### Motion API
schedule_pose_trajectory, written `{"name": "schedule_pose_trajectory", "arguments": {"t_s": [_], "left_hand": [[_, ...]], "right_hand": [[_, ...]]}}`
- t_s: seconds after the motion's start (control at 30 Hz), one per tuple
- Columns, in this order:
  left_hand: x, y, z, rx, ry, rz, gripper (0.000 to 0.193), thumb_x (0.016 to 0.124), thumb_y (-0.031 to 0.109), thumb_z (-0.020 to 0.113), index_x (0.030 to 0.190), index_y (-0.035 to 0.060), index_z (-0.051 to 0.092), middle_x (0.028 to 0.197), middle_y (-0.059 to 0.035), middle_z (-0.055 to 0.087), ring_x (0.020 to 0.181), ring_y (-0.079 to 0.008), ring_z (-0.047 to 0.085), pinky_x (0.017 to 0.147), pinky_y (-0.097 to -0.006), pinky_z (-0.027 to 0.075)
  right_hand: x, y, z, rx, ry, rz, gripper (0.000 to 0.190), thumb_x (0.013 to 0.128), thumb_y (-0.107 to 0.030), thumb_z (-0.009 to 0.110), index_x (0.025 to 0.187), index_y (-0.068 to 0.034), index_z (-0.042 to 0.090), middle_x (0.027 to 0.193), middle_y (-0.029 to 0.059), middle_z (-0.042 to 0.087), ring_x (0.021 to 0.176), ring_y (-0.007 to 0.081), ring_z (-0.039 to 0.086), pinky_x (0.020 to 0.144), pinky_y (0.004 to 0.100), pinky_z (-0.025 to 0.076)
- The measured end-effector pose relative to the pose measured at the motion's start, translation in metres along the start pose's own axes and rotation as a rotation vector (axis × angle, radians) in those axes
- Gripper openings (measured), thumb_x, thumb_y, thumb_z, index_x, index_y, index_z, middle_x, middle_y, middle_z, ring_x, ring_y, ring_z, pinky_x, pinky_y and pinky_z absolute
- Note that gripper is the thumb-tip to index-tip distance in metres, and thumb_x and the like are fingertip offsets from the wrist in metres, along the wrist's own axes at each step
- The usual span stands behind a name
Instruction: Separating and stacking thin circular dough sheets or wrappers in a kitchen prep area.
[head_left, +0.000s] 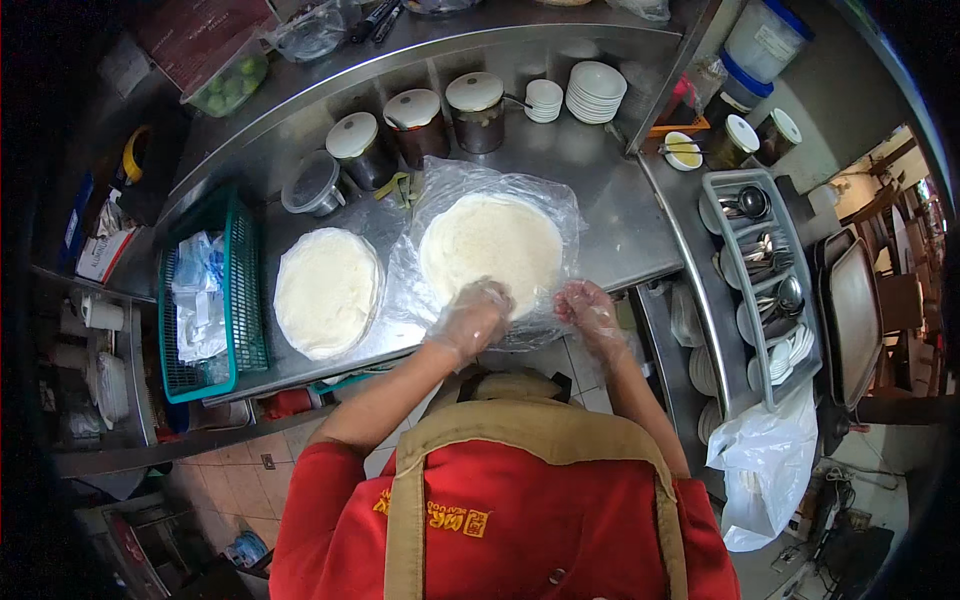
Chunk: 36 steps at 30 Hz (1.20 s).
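Observation:
Two round stacks of thin white dough wrappers lie on the steel counter. The right stack (491, 247) rests on clear plastic film (457, 176), which spreads out beneath and around it. The left stack (326, 292) lies beside it. My left hand (476, 311), in a clear plastic glove, is at the near edge of the right stack, fingers curled; whether it grips a wrapper or the film cannot be told. My right hand (589, 307), gloved the same way, is at the film's near right edge with its fingers drawn together; what it pinches is unclear.
A green plastic basket (247, 300) with plastic packets stands at the left. Lidded jars (476, 112), a lidded tub (311, 184) and stacked white dishes (596, 94) line the back. On the right are a grey cutlery tray (769, 292) and a white plastic bag (765, 465).

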<state>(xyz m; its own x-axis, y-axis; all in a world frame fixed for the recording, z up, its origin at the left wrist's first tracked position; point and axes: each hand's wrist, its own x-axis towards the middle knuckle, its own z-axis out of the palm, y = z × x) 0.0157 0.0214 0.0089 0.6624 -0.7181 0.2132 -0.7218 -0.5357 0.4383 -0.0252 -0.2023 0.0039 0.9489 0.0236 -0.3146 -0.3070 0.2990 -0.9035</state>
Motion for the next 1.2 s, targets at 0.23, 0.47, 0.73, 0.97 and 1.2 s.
{"name": "schedule_pose_trajectory", "arguments": {"t_s": [0.23,0.47,0.73,0.97,1.2], "left_hand": [[0.000,-0.016,-0.010,-0.235,-0.015,-0.227,0.019,0.080,0.018,0.053,0.074,-0.0003,0.053,0.070,-0.0185,0.053,0.067,-0.0317,0.053,0.061,-0.0400,0.042],[0.003,-0.012,0.002,0.003,-0.106,0.018,0.012,0.069,0.011,0.057,0.069,-0.0002,0.055,0.069,-0.0187,0.055,0.070,-0.0361,0.055,0.062,-0.0427,0.045],[0.012,-0.038,-0.022,-0.387,-0.122,-0.165,0.016,0.072,0.014,0.056,0.064,0.0000,0.053,0.060,-0.0147,0.052,0.054,-0.0263,0.050,0.053,-0.0379,0.040],[0.026,-0.057,-0.042,-0.715,-0.301,-0.537,0.015,0.078,0.019,0.059,0.077,0.0039,0.062,0.069,-0.0028,0.057,0.064,-0.0118,0.051,0.059,-0.0268,0.042],[0.023,-0.090,-0.058,-1.540,-0.072,-0.494,0.018,0.080,0.015,0.062,0.091,0.0005,0.059,0.084,-0.0022,0.058,0.077,-0.0112,0.052,0.071,-0.0243,0.042]], "right_hand": [[0.002,0.024,0.012,-0.009,0.052,0.063,0.018,0.087,-0.020,0.055,0.091,-0.003,0.053,0.079,0.0037,0.057,0.066,0.0100,0.052,0.059,0.0212,0.043],[0.004,0.034,0.023,-0.080,0.042,-0.035,0.016,0.088,-0.019,0.054,0.085,-0.003,0.054,0.073,0.0010,0.054,0.064,0.0077,0.048,0.055,0.0202,0.039],[0.010,0.055,0.033,-0.049,0.317,-0.081,0.015,0.089,-0.016,0.051,0.082,-0.003,0.055,0.071,0.0015,0.056,0.063,0.0091,0.050,0.056,0.0223,0.041],[0.010,0.051,0.027,-0.564,0.478,-0.065,0.019,0.088,-0.021,0.052,0.082,-0.004,0.057,0.073,0.0024,0.059,0.064,0.0089,0.053,0.059,0.0243,0.044],[-0.010,-0.002,0.072,-1.280,0.681,-0.652,0.021,0.085,-0.018,0.051,0.099,-0.003,0.058,0.086,0.0168,0.062,0.079,0.0360,0.058,0.072,0.0390,0.047]]}}
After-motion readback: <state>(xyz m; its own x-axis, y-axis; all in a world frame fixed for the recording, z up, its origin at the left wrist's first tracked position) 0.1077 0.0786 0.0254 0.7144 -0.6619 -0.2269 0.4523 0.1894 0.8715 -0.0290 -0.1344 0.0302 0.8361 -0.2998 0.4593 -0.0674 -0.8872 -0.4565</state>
